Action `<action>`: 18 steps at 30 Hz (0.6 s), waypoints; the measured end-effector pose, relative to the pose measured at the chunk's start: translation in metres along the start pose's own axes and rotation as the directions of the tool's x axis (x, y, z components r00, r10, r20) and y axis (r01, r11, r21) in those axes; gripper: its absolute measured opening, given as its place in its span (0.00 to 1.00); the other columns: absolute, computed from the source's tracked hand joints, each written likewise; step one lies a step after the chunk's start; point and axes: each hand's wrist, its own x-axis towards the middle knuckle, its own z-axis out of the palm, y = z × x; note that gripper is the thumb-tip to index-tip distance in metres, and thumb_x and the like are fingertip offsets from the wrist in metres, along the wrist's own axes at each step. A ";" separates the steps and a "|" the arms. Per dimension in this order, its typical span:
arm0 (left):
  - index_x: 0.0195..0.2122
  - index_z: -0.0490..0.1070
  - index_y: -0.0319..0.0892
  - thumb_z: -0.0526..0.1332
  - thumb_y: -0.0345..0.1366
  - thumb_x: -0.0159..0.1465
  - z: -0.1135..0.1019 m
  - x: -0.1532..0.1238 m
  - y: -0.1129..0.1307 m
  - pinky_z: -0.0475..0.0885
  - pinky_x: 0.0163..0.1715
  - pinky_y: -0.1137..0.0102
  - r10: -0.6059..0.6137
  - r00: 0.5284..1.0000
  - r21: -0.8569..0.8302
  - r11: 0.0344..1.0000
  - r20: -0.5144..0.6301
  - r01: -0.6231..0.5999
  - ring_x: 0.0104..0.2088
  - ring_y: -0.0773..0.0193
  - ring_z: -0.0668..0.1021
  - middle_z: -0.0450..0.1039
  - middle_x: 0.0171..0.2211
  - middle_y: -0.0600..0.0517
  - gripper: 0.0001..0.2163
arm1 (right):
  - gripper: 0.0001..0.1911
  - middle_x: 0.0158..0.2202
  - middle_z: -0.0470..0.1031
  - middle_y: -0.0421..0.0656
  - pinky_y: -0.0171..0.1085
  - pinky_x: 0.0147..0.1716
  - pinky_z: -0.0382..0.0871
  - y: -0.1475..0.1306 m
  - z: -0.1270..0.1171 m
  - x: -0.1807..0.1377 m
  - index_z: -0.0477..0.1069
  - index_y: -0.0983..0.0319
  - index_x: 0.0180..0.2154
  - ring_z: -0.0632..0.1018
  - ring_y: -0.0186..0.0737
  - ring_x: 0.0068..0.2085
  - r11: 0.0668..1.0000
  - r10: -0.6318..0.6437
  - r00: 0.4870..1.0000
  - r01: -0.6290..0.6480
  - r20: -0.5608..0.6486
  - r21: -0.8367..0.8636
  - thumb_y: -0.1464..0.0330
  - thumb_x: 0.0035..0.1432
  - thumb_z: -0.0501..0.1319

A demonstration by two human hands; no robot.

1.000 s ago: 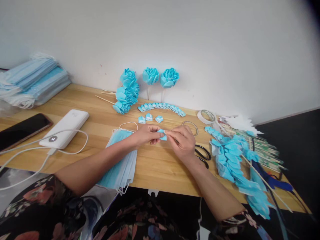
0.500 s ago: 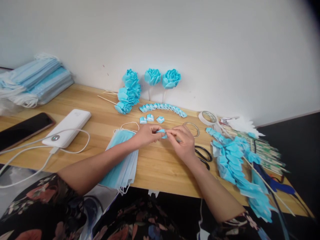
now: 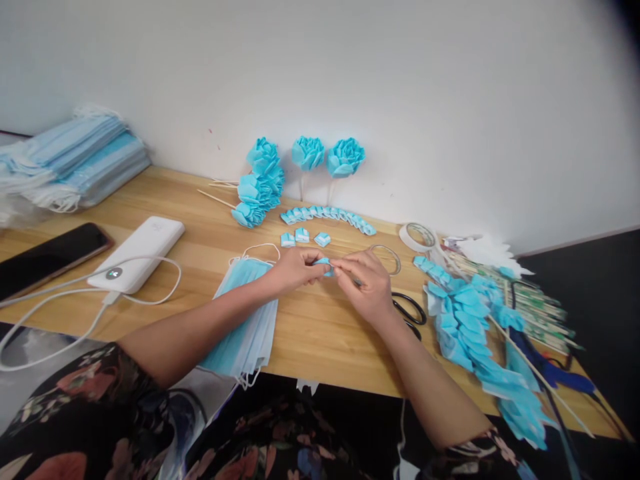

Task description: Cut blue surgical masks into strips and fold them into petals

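Note:
Between my two hands is a small folded blue piece of mask fabric (image 3: 324, 263). My left hand (image 3: 299, 268) pinches its left side between thumb and fingers. The fingertips of my right hand (image 3: 364, 277) close on its right edge. Just beyond them lie several small folded blue pieces (image 3: 302, 235) and a curved row of overlapping folded pieces (image 3: 330, 213). Under my left forearm is a stack of blue face masks (image 3: 245, 320), partly covered. Black-handled scissors (image 3: 410, 308) lie beside my right wrist, their blades hidden by the hand.
Blue fabric flowers on sticks (image 3: 260, 190) stand and lie against the wall. At left are mask bundles (image 3: 95, 160), a phone (image 3: 50, 260) and a cabled white power bank (image 3: 143, 253). Tape rolls (image 3: 417, 237), blue petal strips (image 3: 463, 327) and a blue-handled tool (image 3: 560, 377) are at right.
The view has shifted slightly, so the table things appear a little further right. Both hands keep their hold on the folded piece, with hardly any movement.

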 end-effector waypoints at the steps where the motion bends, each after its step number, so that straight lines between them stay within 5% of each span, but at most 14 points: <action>1: 0.24 0.67 0.40 0.61 0.39 0.58 0.000 0.000 0.000 0.61 0.20 0.76 -0.006 1.000 -0.005 1.000 -0.005 0.006 0.19 0.73 0.66 0.64 0.17 0.58 0.09 | 0.11 0.34 0.77 0.45 0.43 0.37 0.70 -0.001 -0.002 0.000 0.79 0.59 0.41 0.76 0.41 0.35 1.000 -0.001 1.000 0.000 0.026 0.014 0.72 0.60 0.60; 6: 0.25 0.67 0.40 0.61 0.39 0.59 -0.002 0.002 0.000 0.63 0.21 0.75 -0.027 0.999 -0.054 0.998 -0.025 0.025 0.20 0.73 0.68 0.66 0.19 0.57 0.10 | 0.17 0.41 0.76 0.45 0.46 0.43 0.71 -0.002 -0.010 -0.002 0.72 0.57 0.52 0.76 0.44 0.43 0.971 0.185 0.980 -0.195 0.080 0.139 0.68 0.62 0.56; 10: 0.24 0.67 0.40 0.61 0.40 0.59 -0.003 0.002 0.000 0.63 0.21 0.75 -0.001 1.000 -0.063 0.998 0.005 0.002 0.20 0.73 0.68 0.67 0.20 0.56 0.11 | 0.18 0.42 0.75 0.44 0.42 0.40 0.72 0.004 -0.006 -0.007 0.69 0.56 0.54 0.76 0.41 0.40 0.801 0.478 0.869 -0.491 0.129 0.342 0.64 0.63 0.56; 14: 0.24 0.67 0.40 0.61 0.39 0.60 -0.002 0.002 0.001 0.62 0.21 0.75 -0.005 1.000 -0.054 0.998 0.028 0.007 0.20 0.73 0.68 0.66 0.20 0.56 0.10 | 0.19 0.38 0.74 0.42 0.40 0.41 0.72 0.006 -0.001 -0.007 0.70 0.57 0.53 0.75 0.38 0.38 0.649 0.517 0.808 -0.585 0.281 0.486 0.62 0.60 0.59; 18: 0.24 0.66 0.40 0.60 0.38 0.60 -0.002 0.002 0.003 0.63 0.22 0.75 -0.027 0.999 -0.023 0.999 0.039 0.028 0.20 0.73 0.68 0.67 0.20 0.56 0.10 | 0.21 0.36 0.72 0.40 0.38 0.40 0.71 0.005 0.002 -0.006 0.71 0.57 0.53 0.75 0.37 0.38 0.632 0.504 0.804 -0.592 0.315 0.499 0.65 0.57 0.63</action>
